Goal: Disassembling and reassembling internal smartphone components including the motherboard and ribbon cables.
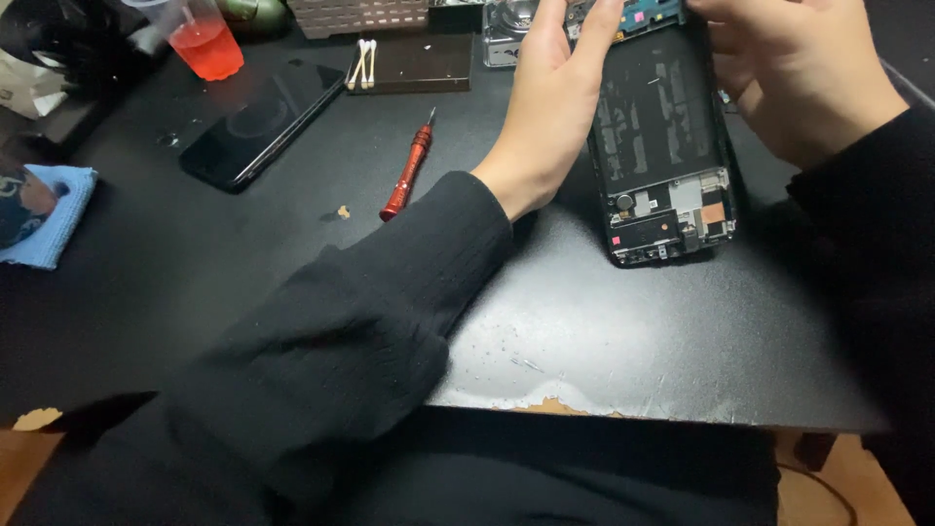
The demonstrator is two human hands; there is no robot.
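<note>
An opened smartphone (662, 146) with its back cover off lies on the black table (604, 331), battery and circuit boards showing. My left hand (550, 97) grips its left edge, fingers reaching to the top. My right hand (794, 73) holds the phone's upper right edge. Both arms wear black sleeves. The phone's top end is cut off by the frame edge.
A red screwdriver (407, 170) lies left of my left wrist, a small tan bit (343, 210) beside it. A black phone panel (261, 122), cotton swabs (363, 63) on a dark pad, a cup of red liquid (206, 44), and a blue cloth (54, 214) sit further left.
</note>
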